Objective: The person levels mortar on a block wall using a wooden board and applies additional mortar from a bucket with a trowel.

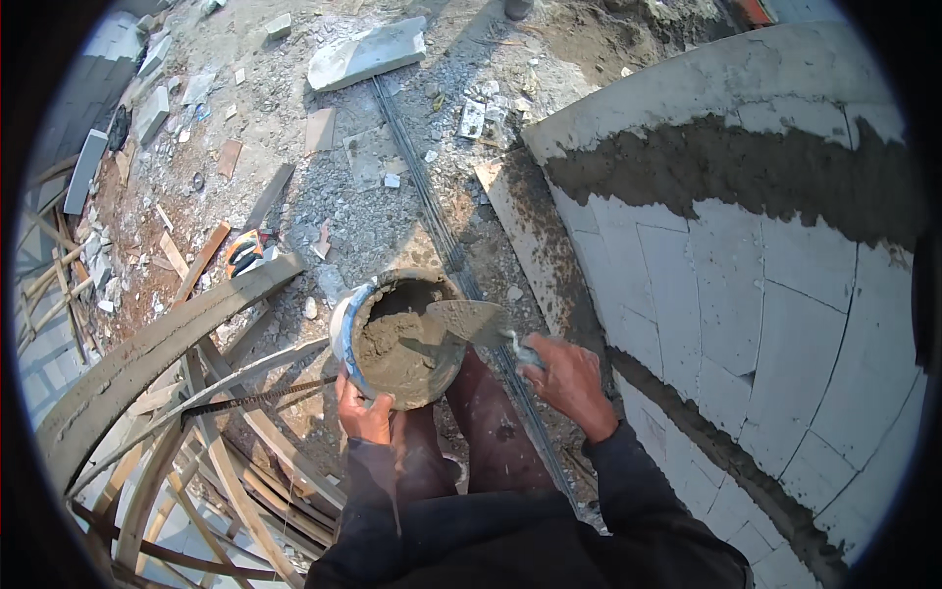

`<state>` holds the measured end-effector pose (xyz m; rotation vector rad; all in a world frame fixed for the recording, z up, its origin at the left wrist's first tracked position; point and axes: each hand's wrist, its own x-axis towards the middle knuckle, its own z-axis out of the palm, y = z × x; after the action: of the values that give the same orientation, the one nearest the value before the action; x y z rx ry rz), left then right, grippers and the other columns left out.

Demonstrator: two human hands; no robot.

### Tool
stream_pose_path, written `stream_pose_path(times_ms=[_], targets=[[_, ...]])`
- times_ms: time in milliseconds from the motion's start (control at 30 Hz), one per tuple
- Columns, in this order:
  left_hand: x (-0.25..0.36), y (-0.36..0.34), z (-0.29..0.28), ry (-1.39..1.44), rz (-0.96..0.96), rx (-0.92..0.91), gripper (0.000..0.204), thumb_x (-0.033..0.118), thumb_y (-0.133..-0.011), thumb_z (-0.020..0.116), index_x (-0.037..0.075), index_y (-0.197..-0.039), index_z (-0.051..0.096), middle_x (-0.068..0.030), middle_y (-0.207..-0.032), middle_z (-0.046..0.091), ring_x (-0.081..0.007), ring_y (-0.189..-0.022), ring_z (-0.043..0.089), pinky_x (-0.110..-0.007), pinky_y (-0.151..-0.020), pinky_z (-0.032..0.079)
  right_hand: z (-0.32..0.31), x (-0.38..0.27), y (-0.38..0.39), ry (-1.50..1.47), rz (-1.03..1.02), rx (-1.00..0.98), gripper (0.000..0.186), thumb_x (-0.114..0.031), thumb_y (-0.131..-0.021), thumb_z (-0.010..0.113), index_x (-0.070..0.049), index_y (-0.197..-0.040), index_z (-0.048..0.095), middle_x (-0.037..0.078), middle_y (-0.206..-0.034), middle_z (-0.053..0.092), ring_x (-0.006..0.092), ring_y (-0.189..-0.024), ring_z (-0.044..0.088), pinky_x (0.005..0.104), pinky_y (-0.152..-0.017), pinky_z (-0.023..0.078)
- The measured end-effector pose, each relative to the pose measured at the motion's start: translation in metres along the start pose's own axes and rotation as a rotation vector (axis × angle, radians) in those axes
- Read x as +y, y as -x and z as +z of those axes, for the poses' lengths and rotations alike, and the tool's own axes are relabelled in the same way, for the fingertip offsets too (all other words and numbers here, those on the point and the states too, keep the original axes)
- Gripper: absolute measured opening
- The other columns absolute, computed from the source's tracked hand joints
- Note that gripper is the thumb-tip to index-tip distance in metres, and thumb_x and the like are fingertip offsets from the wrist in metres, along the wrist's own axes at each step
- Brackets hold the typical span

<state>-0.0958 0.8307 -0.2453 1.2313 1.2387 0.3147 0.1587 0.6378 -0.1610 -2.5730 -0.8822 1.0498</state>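
My left hand (365,410) is closed on the near-left rim of a round bucket (345,329), pale with a blue band and crusted with mortar. Wet grey-brown mortar (392,368) lies inside it, heaped toward the left. A trowel (471,319) is gripped by its handle in my right hand (569,383). Its blade reaches over the bucket's right rim, the tip above the mortar. The bucket is tilted and held in front of my legs. To the right stands a wall of pale blocks (677,285) with a wide band of wet mortar (726,172) along its upper part.
A plank (167,368) and crossed wooden poles (235,452) crowd the left. Long metal rods (422,201) run along the rubble ground, beneath a pale block (368,54) at the far end. A mortar-splashed board (540,245) lies by the wall. A hand saw (243,253) rests near the plank.
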Motion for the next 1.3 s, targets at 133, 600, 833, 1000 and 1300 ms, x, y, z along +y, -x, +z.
stream_pose_path(times_ms=[133, 600, 833, 1000, 1300], targets=[[0.066, 0.031, 0.006, -0.258, 0.21, -0.129, 0.066, -0.001, -0.07, 0.067, -0.008, -0.135, 0.06, -0.0147, -0.156, 0.044, -0.0264, -0.136, 0.051, -0.036, -0.11, 0.045, 0.069, -0.04, 0.006, 0.269, -0.055, 0.247, 0.026, -0.019, -0.092, 0.066, -0.008, -0.116, 0.065, 0.016, -0.096, 0.068, 0.0397, -0.085, 0.069, 0.0497, -0.076, 0.054], [0.188, 0.067, 0.003, -0.294, 0.478, -0.304, 0.025, 0.0, -0.071, 0.067, -0.009, -0.091, 0.056, -0.0269, -0.158, 0.041, -0.0357, -0.137, 0.051, -0.039, -0.109, 0.045, -0.059, -0.08, 0.095, 0.005, -0.208, 0.091, 0.023, -0.025, -0.092, 0.063, -0.005, -0.098, 0.073, 0.021, -0.077, 0.069, 0.0412, -0.079, 0.07, 0.0525, -0.073, 0.054], [0.2, 0.061, -0.007, -0.314, 0.527, -0.358, 0.032, 0.002, -0.071, 0.067, -0.01, -0.101, 0.061, -0.0261, -0.159, 0.04, -0.0343, -0.139, 0.05, -0.037, -0.11, 0.044, -0.042, -0.097, 0.081, -0.307, 0.012, 0.41, 0.024, -0.025, -0.093, 0.064, -0.009, -0.109, 0.074, 0.022, -0.091, 0.072, 0.0449, -0.085, 0.068, 0.0527, -0.075, 0.053], [0.2, 0.054, -0.005, -0.35, 0.536, -0.379, 0.032, 0.002, -0.073, 0.067, -0.01, -0.102, 0.061, -0.025, -0.158, 0.041, -0.0344, -0.141, 0.048, -0.036, -0.111, 0.042, -0.065, -0.07, 0.076, 0.306, -0.149, 0.233, 0.013, -0.016, -0.088, 0.062, -0.005, -0.082, 0.066, 0.022, -0.075, 0.068, 0.0404, -0.075, 0.069, 0.0542, -0.069, 0.052], [0.184, 0.056, 0.013, -0.316, 0.454, -0.369, 0.048, -0.003, -0.07, 0.068, -0.01, -0.117, 0.064, -0.0219, -0.159, 0.041, -0.0312, -0.147, 0.042, -0.037, -0.117, 0.038, -0.004, -0.061, 0.082, -0.184, -0.265, 0.183, 0.024, -0.022, -0.093, 0.062, -0.005, -0.107, 0.073, 0.021, -0.084, 0.07, 0.0466, -0.084, 0.067, 0.0531, -0.075, 0.053]])
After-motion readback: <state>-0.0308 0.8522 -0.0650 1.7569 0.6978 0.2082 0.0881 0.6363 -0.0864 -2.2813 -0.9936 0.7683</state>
